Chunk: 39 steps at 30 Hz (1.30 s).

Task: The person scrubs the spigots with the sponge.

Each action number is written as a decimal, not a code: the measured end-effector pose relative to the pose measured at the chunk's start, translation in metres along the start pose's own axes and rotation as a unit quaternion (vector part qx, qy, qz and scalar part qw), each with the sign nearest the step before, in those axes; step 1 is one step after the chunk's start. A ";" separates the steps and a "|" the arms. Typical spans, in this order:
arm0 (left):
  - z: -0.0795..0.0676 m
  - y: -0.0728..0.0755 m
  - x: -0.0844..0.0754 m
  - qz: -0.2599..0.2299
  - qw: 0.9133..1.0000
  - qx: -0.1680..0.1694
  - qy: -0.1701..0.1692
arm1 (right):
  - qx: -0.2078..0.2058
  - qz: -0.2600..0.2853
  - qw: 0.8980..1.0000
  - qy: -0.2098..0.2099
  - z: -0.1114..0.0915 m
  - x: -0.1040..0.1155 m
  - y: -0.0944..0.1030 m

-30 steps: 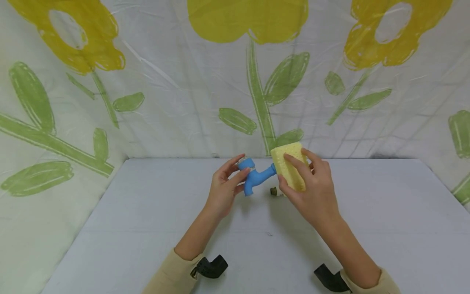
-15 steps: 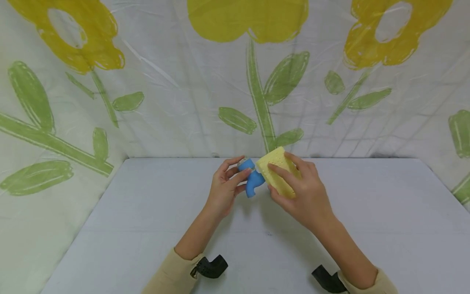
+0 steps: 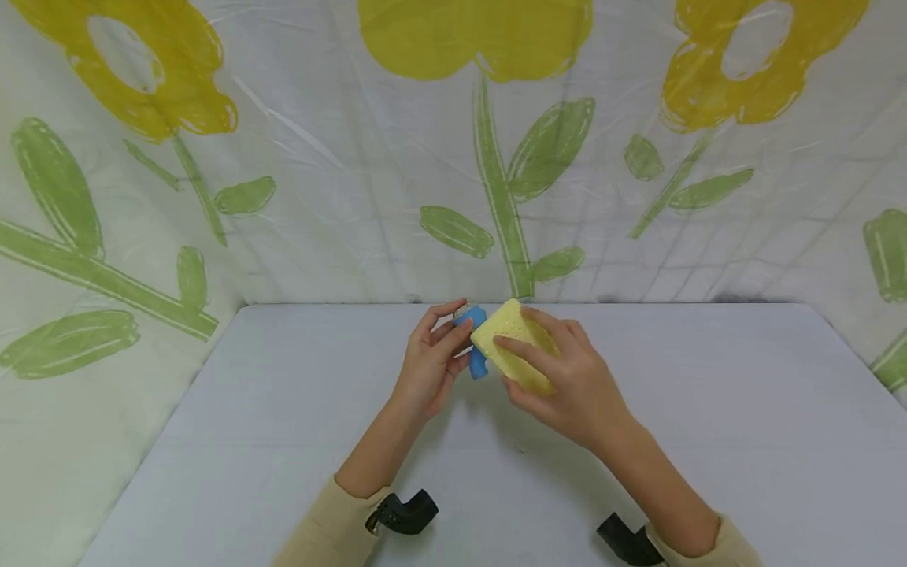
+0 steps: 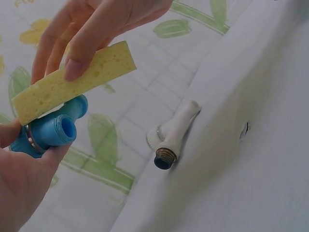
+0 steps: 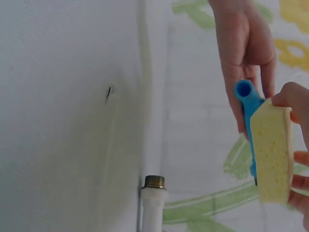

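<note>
A blue plastic faucet [image 4: 50, 130] is pinched at its collar end by my left hand [image 3: 428, 366], held above the table. My right hand [image 3: 567, 378] grips a yellow sponge [image 3: 513, 342] between thumb and fingers. In the left wrist view the sponge lies along the faucet's upper side, touching it or very close. From the head view the sponge covers much of the faucet, leaving the collar and the downward spout in sight. The right wrist view shows the faucet's round spout opening beside the sponge [image 5: 271, 154].
A white pipe fitting with a brass threaded end [image 4: 166, 150] lies on the white table [image 3: 283, 441], hidden by the right hand in the head view. Behind the table hangs a sheet [image 3: 319, 220] with painted flowers. A small torn mark [image 4: 245, 130] shows on the tabletop.
My right hand has moved the sponge left and down along the faucet, from its far outlet toward the collar. My left hand has stayed nearly still, holding the faucet.
</note>
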<state>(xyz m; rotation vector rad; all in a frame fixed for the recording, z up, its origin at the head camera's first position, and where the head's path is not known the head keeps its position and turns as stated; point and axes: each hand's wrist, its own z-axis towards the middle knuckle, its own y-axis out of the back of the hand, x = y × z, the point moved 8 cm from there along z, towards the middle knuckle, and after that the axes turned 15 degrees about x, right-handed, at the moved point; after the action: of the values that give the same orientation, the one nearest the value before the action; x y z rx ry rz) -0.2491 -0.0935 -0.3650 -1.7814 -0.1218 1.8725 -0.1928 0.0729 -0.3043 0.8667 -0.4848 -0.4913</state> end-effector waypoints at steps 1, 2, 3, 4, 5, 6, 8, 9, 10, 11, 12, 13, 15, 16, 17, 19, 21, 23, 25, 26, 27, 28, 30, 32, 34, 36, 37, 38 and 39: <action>0.000 0.000 0.000 -0.004 1.000 0.002 0.000 | 0.002 0.006 1.000 0.005 0.000 0.001 -0.001; 0.000 0.000 0.000 -0.008 1.000 0.003 0.001 | 0.002 0.011 1.000 0.011 0.000 0.003 -0.002; 0.000 0.000 0.000 -0.011 1.000 0.005 0.002 | 0.004 0.015 1.000 0.014 0.000 0.003 -0.002; 0.000 0.000 0.000 -0.013 1.000 0.006 0.003 | 0.006 0.018 1.000 0.016 0.000 0.004 -0.003; 0.000 0.000 0.000 -0.014 1.000 0.009 0.003 | 0.006 0.019 1.000 0.018 0.000 0.004 -0.002; 0.000 -0.001 0.000 -0.015 1.000 0.013 0.001 | 0.007 0.019 1.000 0.017 0.000 0.004 -0.002; 0.000 -0.001 0.000 -0.011 1.000 0.018 -0.002 | 0.008 0.018 1.000 0.013 0.000 0.002 -0.001; 0.000 -0.001 -0.001 -0.007 1.000 0.021 -0.004 | 0.009 0.017 1.000 0.009 0.000 0.000 0.000; 0.001 0.000 -0.001 -0.002 1.000 0.023 -0.006 | 0.009 0.017 1.000 0.006 0.000 -0.001 0.000; 0.001 0.000 -0.001 0.003 1.000 0.025 -0.007 | 0.008 0.017 1.000 0.004 0.000 -0.002 0.001; 0.001 0.000 -0.002 0.008 1.000 0.025 -0.006 | 0.009 0.016 1.000 0.001 0.000 -0.002 0.001; 0.000 0.000 -0.002 0.014 1.000 0.024 -0.004 | 0.009 0.016 1.000 0.000 0.000 -0.003 0.001; 0.000 0.001 -0.003 0.022 0.999 0.023 0.000 | 0.008 0.016 1.000 0.000 0.001 -0.003 0.001; 0.000 0.001 -0.003 0.023 1.000 0.021 0.001 | 0.007 0.016 1.000 0.001 0.001 -0.003 0.001; 0.000 0.002 -0.003 0.022 1.000 0.020 0.002 | 0.006 0.015 1.000 0.002 0.001 -0.002 0.000; 0.000 0.002 -0.003 0.018 1.000 0.018 0.001 | 0.002 0.013 1.000 0.009 0.001 -0.001 0.000; 0.000 0.002 -0.003 0.010 1.000 0.016 0.000 | 0.003 0.009 1.000 0.020 0.001 0.002 0.000; 0.000 0.002 -0.002 0.001 1.000 0.016 -0.001 | 0.004 0.005 1.000 0.030 0.001 0.004 -0.001; 0.000 0.002 -0.002 -0.004 1.000 0.015 -0.001 | 0.004 0.001 0.999 0.032 0.001 0.004 0.000; 0.001 0.002 -0.001 -0.003 1.000 0.015 -0.001 | 0.003 -0.001 1.000 0.028 0.001 0.004 0.001; 0.001 0.002 -0.001 -0.003 1.000 0.016 -0.002 | 0.001 -0.003 1.000 0.023 0.001 0.002 0.002; 0.001 0.002 -0.001 -0.001 1.000 0.017 -0.003 | -0.002 -0.003 1.000 0.017 0.001 0.001 0.003; 0.001 0.002 -0.001 0.002 1.000 0.017 -0.004 | -0.006 -0.001 1.000 0.006 0.000 -0.001 0.003; 0.001 0.001 -0.001 0.004 1.000 0.018 -0.004 | -0.005 0.002 1.000 0.002 0.000 -0.002 0.003; 0.001 0.002 0.000 0.003 1.000 0.017 -0.004 | -0.002 0.003 1.000 0.007 0.000 0.000 0.001; 0.000 0.002 0.000 0.001 1.000 0.015 -0.004 | 0.001 0.001 1.000 0.012 0.000 0.001 0.000; 0.000 0.002 0.000 0.002 1.000 0.015 -0.003 | 0.001 -0.001 1.000 0.013 0.000 0.001 0.001; 0.000 0.002 0.000 0.002 1.000 0.016 -0.002 | 0.001 -0.002 1.000 0.012 0.000 0.001 0.002; 0.001 0.001 0.000 0.003 1.000 0.017 -0.001 | 0.001 -0.003 1.000 0.009 0.000 0.000 0.003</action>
<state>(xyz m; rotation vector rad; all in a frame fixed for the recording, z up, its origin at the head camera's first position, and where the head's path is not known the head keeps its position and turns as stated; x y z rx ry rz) -0.2500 -0.0943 -0.3654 -1.7588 -0.0851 1.8708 -0.1921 0.0742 -0.3020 0.8739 -0.4661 -0.4877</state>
